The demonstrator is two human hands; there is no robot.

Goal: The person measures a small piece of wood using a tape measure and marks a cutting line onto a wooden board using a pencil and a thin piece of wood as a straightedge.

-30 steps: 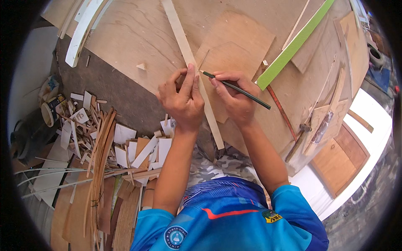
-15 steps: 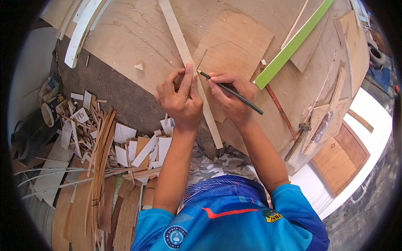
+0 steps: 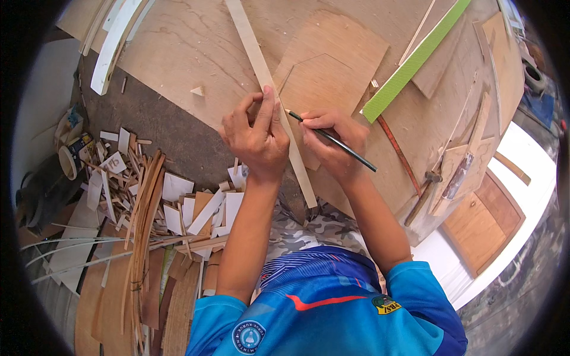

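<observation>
A long pale wooden strip (image 3: 252, 50) lies slantwise across a thin plywood piece (image 3: 341, 77). My left hand (image 3: 256, 132) is closed over the strip, its fingertips pressing on it around the middle. Between the fingers and thumb of my right hand (image 3: 339, 142) is a dark pencil (image 3: 350, 153), its tip beside the strip's right edge on the plywood. Thin pencil lines forming an angled outline show on the plywood above the hands.
A green textured strip (image 3: 409, 65) and a narrow red strip (image 3: 399, 155) lie to the right on the large board (image 3: 178, 47). Farther right is a hammer (image 3: 428, 181). Wood offcuts (image 3: 178, 187) are heaped at the lower left, beside bundled thin strips (image 3: 139, 237).
My right hand has moved the pencil slightly down and right along the strip's edge. My left hand stays on the strip.
</observation>
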